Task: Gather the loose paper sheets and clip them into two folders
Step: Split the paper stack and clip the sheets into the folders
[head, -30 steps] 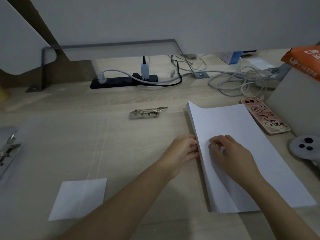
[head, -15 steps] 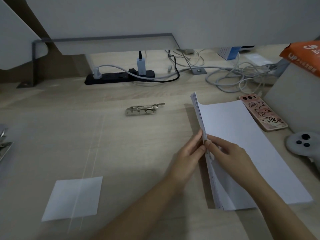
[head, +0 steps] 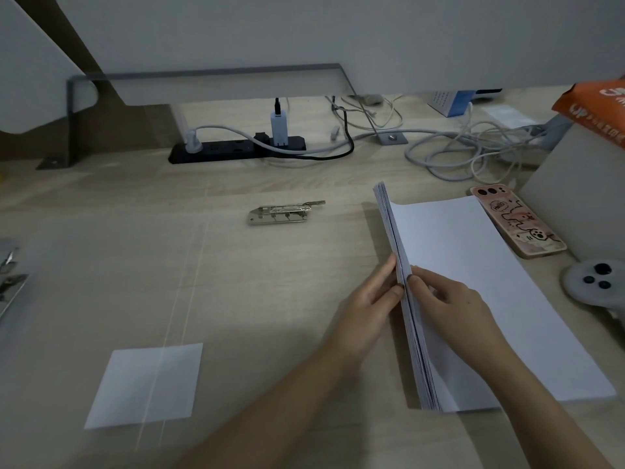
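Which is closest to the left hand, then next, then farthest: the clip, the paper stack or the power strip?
1. Paper stack: touching the left hand, on its right.
2. Clip: farther back and to the left.
3. Power strip: farthest back, behind the clip.

You have two bare hands in frame, the left hand point(head: 368, 309) and the right hand point(head: 453, 309), and one thick stack of white paper sheets point(head: 473, 258). One small white square sheet point(head: 145, 384) lies apart. Two clips: one loose silver metal clip mechanism point(head: 284, 213), and a second silver clip point(head: 10, 275) cut off at the left edge. One long black power strip point(head: 236, 152), one phone in a pink cartoon case point(head: 517, 221), one grey rounded controller point(head: 575, 286) with three dark buttons point(head: 601, 268), one orange packet point(head: 598, 110); the white cables point(head: 473, 147) are too tangled to count
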`<action>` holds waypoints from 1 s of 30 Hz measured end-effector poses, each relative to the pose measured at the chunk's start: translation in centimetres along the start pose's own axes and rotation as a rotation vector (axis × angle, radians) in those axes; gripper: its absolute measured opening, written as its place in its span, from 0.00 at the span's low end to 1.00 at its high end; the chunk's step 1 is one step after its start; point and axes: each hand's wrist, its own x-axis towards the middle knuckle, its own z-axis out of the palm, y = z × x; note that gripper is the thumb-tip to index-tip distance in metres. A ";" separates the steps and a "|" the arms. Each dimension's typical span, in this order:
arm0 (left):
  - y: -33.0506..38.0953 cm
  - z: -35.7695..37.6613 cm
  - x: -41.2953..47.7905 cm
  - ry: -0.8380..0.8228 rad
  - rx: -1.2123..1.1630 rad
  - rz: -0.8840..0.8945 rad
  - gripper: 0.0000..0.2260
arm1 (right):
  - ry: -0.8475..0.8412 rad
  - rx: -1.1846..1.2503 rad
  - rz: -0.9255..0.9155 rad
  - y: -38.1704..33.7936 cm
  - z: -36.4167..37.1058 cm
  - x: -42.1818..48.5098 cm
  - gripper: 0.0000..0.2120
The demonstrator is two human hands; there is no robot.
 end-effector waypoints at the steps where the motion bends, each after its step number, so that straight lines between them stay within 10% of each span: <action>1: 0.0 0.0 0.0 -0.001 0.003 0.002 0.22 | 0.000 -0.012 0.000 0.1 0.1 0.0 0.16; 10: 1.2 0.0 -0.3 0.199 0.151 0.055 0.21 | 0.057 -0.134 -0.027 -0.1 0.1 0.0 0.14; 19: 1.5 0.7 1.2 0.028 0.096 -0.351 0.15 | 0.055 -0.133 -0.019 -0.9 0.4 0.0 0.18; 30: 0.8 1.8 1.1 0.116 0.382 -0.236 0.08 | 0.098 -0.134 -0.046 -1.1 0.9 -0.8 0.15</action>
